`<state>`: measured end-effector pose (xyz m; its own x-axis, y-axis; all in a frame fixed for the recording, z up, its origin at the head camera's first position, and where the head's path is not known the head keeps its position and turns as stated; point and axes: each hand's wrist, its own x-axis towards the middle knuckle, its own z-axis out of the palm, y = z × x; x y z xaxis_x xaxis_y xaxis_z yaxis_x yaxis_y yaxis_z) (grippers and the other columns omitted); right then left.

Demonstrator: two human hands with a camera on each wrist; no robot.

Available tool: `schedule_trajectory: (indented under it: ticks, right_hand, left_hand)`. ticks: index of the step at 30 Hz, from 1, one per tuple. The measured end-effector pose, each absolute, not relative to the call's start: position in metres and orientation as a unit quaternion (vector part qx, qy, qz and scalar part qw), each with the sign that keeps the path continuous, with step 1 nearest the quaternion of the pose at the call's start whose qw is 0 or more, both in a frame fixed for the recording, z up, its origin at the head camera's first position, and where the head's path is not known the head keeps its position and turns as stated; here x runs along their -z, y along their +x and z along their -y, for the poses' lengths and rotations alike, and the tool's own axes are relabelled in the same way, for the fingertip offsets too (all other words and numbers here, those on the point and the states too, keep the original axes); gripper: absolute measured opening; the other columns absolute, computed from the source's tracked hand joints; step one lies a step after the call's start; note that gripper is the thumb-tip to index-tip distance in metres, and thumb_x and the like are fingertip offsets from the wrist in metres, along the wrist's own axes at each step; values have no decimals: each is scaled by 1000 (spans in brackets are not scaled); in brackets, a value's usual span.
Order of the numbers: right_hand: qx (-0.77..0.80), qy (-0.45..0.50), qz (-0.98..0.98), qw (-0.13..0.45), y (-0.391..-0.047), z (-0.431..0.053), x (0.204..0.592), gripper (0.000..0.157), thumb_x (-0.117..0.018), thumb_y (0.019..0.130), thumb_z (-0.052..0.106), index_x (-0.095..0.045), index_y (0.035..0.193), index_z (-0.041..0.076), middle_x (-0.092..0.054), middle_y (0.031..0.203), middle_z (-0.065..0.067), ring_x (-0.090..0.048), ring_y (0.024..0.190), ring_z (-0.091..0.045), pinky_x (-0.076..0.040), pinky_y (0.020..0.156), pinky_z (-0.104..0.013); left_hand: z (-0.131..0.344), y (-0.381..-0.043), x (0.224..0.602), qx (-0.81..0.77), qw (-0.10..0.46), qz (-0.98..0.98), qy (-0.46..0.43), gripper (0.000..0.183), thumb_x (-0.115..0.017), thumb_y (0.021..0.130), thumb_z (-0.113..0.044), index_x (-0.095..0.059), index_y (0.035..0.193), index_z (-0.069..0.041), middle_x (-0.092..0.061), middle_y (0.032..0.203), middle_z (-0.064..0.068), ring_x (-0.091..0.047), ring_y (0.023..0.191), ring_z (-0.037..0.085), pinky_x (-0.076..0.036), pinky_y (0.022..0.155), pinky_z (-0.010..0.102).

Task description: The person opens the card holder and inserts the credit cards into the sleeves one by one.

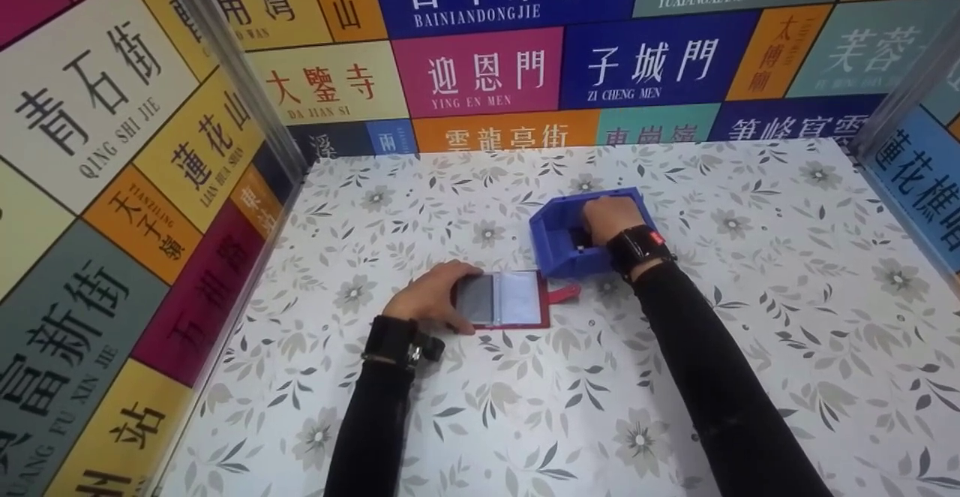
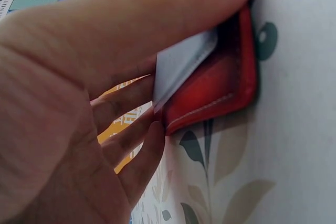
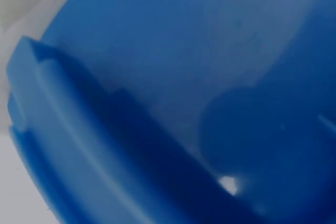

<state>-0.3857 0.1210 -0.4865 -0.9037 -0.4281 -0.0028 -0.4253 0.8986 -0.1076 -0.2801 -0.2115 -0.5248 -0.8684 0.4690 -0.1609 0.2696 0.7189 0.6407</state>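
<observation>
A small red card holder [image 1: 519,299] lies spread on the table with clear plastic sleeves showing and its strap [image 1: 565,294] sticking out to the right. My left hand [image 1: 429,296] holds it by the left edge, thumb on the near side and fingers at the far side. Close up in the left wrist view, the red stitched cover [image 2: 210,90] sits between thumb and fingers. My right hand [image 1: 613,218] reaches down into a blue plastic bin [image 1: 553,238]; its fingertips are hidden there, and I cannot tell what they hold. Only the bin's wall [image 3: 84,135] and inside fill the right wrist view.
The bin stands just behind and to the right of the card holder. A flower-patterned cover [image 1: 480,422] lies over the table. Upright panels with large printed characters [image 1: 480,69] border the back and both sides.
</observation>
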Motion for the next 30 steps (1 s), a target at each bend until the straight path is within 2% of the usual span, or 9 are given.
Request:
schedule_trajectory:
  ticks: [5, 8, 13, 16, 17, 20, 25, 27, 30]
  right_hand:
    - [49, -215, -974, 44, -385, -124, 486, 38, -61, 79, -6, -41, 56, 17, -41, 56, 1, -44, 53, -23, -42, 55, -41]
    - [52, -219, -973, 55, -387, -126, 486, 40, -64, 76, -2, -39, 54, 18, -38, 54, 3, -40, 51, -20, -38, 52, -38]
    - [74, -258, -963, 37, -389, -128, 481, 56, -91, 70, 12, -37, 53, 17, -32, 55, 5, -32, 55, -17, -29, 52, -33]
    - [105, -261, -959, 46, -390, -131, 476, 58, -95, 70, 23, -40, 53, 16, -34, 55, 5, -35, 57, -17, -31, 55, -31]
    - [116, -261, -957, 51, -390, -133, 475, 62, -93, 74, 24, -36, 53, 17, -29, 55, 5, -31, 57, -16, -27, 55, -31]
    - [169, -256, -951, 43, -392, -139, 473, 51, -84, 87, 27, -45, 57, 14, -38, 59, 3, -40, 60, -18, -33, 59, -32]
    - [311, -242, -919, -6, -389, -152, 470, 32, -57, 107, 28, -61, 85, 5, -54, 78, -6, -50, 74, -23, -40, 71, -36]
    - [372, -219, -902, -16, -385, -156, 472, 34, -51, 110, 31, -61, 92, 3, -54, 80, -6, -51, 74, -21, -41, 69, -33]
    - [473, -171, -864, -11, -376, -159, 477, 38, -45, 111, 36, -56, 100, 1, -53, 76, -5, -57, 61, -16, -50, 57, -30]
  left_hand:
    - [210, -279, 525, -314, 158, -916, 195, 102, -100, 62, -19, -51, 151, -13, -55, 148, 8, -50, 136, 28, -37, 119, 44]
    - [210, -280, 524, -310, 159, -917, 193, 102, -99, 62, -19, -51, 152, -14, -54, 149, 7, -49, 136, 28, -37, 120, 44]
    - [211, -281, 524, -313, 157, -913, 209, 101, -100, 62, -18, -51, 151, -11, -55, 148, 10, -50, 135, 29, -39, 118, 45]
    - [212, -281, 524, -315, 154, -910, 220, 100, -99, 63, -18, -51, 150, -8, -55, 148, 12, -50, 135, 31, -39, 118, 46]
    - [212, -281, 523, -315, 154, -910, 222, 100, -99, 62, -18, -51, 150, -8, -55, 148, 13, -50, 135, 31, -39, 118, 46]
    - [211, -281, 522, -311, 157, -912, 218, 101, -99, 63, -19, -51, 150, -9, -55, 147, 12, -51, 134, 30, -39, 118, 46]
    - [210, -281, 522, -301, 160, -917, 210, 101, -99, 63, -19, -51, 151, -12, -56, 146, 10, -52, 132, 29, -40, 117, 45]
    - [210, -281, 522, -297, 160, -918, 206, 101, -99, 62, -19, -51, 151, -13, -57, 146, 9, -52, 132, 29, -40, 117, 45]
    - [211, -280, 523, -296, 161, -920, 201, 102, -100, 62, -20, -51, 151, -14, -56, 146, 7, -52, 132, 28, -40, 117, 44]
